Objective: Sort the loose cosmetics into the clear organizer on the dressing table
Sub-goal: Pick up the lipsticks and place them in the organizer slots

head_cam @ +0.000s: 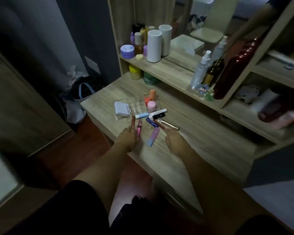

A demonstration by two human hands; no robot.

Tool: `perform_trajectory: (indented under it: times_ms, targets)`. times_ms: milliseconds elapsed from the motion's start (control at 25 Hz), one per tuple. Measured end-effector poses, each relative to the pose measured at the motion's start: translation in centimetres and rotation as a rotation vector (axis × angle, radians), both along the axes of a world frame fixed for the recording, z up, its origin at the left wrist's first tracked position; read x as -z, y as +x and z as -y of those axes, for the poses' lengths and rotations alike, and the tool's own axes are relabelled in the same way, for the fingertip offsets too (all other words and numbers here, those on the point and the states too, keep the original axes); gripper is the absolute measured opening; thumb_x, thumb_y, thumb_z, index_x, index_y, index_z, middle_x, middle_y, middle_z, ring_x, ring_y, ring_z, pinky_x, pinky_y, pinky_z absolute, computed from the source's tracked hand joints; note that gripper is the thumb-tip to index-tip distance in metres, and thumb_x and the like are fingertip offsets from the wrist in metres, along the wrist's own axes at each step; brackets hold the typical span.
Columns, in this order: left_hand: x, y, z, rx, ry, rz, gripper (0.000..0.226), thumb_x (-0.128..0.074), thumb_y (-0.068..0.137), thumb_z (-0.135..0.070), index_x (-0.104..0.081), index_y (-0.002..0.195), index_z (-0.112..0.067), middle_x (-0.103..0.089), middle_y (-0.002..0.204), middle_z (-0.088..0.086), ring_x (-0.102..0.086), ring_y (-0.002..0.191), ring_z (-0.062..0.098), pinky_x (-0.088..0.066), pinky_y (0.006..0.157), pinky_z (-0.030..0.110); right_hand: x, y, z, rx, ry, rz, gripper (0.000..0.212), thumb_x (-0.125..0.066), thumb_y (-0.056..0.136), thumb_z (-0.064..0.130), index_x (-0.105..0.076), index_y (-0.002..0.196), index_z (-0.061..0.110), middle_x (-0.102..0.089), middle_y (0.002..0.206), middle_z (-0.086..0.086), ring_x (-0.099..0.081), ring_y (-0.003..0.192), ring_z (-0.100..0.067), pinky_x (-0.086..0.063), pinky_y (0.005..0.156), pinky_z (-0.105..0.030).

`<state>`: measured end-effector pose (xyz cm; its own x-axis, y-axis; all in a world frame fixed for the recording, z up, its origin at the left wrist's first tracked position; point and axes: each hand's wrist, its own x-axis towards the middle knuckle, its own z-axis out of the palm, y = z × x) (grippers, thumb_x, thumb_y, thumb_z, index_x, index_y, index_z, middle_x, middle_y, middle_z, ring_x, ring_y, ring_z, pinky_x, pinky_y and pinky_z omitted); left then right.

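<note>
clear acrylic, the organizer (137, 106) sits on the wooden dressing table (202, 138) just beyond both hands, straight ahead of the gap between them. its far right cells hold an orange tube (152, 94), a red-capped piece (147, 99) and a pink jar (151, 105); a pale grey compact (120, 109) lies in its left tray, and the middle cells look bare.

left hand (126, 139) reaches forward with fingers stretched out, not closed on anything; a magenta tube (138, 129) lies right by its fingertips and a brownish lip tube (133, 120) just past them, though contact is hard to judge. right hand (176, 141) also lies open, index finger pointing toward a dark red tube (160, 125) and a gold-capped wand (169, 124), close to them, touch uncertain.

between the hands lies a lilac-and-blue tube (153, 136). farther ahead, near the organizer's front edge, lie a light blue stick (142, 115), a dark purple tube (152, 122), a white tube (159, 112) and a black-capped item (159, 116).

up on the shelf beyond, a white cylinder (154, 45) and a clear spray bottle (200, 70) stand.
</note>
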<state>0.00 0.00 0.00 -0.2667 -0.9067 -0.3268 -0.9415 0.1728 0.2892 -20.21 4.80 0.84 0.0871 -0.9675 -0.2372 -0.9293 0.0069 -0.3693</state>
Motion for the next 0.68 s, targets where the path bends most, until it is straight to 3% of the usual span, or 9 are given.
perform_trajectory:
  times_ms: [80, 240, 440, 560, 680]
  targets:
    - [0.7, 0.9, 1.8, -0.064, 0.003, -0.041, 0.035, -0.04, 0.096, -0.021, -0.048, 0.123, 0.001, -0.056, 0.122, 0.027, -0.053, 0.109, 0.039, -0.044, 0.091, 0.043, 0.6, 0.6, 2.1, 0.056, -0.002, 0.028, 0.047, -0.041, 0.095, 0.003, -0.034, 0.141, 0.009, -0.049, 0.137, -0.014, -0.05, 0.122, -0.026, -0.04, 0.104, -0.031]
    - [1.9, 2.1, 4.3, -0.149, 0.001, -0.07, 0.022, -0.05, 0.091, -0.015, -0.064, 0.1, -0.001, -0.064, 0.107, 0.025, -0.058, 0.098, 0.039, -0.045, 0.081, 0.04, 2.0, 1.8, 4.9, 0.159, -0.059, -0.044, 0.042, -0.043, 0.093, -0.002, -0.044, 0.134, 0.007, -0.053, 0.133, -0.012, -0.05, 0.122, -0.022, -0.039, 0.106, -0.029]
    - [3.1, 1.4, 5.8, -0.405, 0.029, -0.271, 0.027, -0.06, 0.087, -0.022, -0.063, 0.102, 0.0, -0.069, 0.103, 0.023, -0.061, 0.1, 0.036, -0.048, 0.084, 0.039, 3.8, 1.3, 5.8, 0.233, -0.068, -0.108, 0.029, -0.049, 0.091, 0.002, -0.053, 0.12, 0.005, -0.06, 0.121, -0.014, -0.056, 0.114, -0.023, -0.044, 0.101, -0.031]
    - [3.3, 0.8, 6.3, -0.432, 0.079, -0.295, 0.027, -0.065, 0.083, -0.021, -0.063, 0.102, -0.002, -0.069, 0.103, 0.02, -0.062, 0.1, 0.034, -0.05, 0.087, 0.04, 4.6, 1.0, 5.7, 0.257, -0.079, -0.029, 0.031, -0.051, 0.09, 0.003, -0.054, 0.121, 0.003, -0.06, 0.122, -0.016, -0.055, 0.114, -0.026, -0.044, 0.101, -0.034]
    - [3.3, 1.3, 6.4, -0.5, 0.102, -0.345, 0.022, -0.066, 0.078, -0.021, -0.066, 0.093, -0.004, -0.071, 0.092, 0.016, -0.064, 0.089, 0.029, -0.051, 0.078, 0.035, 4.9, 0.3, 4.7, 0.278, -0.114, 0.129, 0.032, -0.049, 0.092, 0.004, -0.055, 0.122, 0.002, -0.059, 0.122, -0.017, -0.055, 0.113, -0.027, -0.043, 0.098, -0.034]
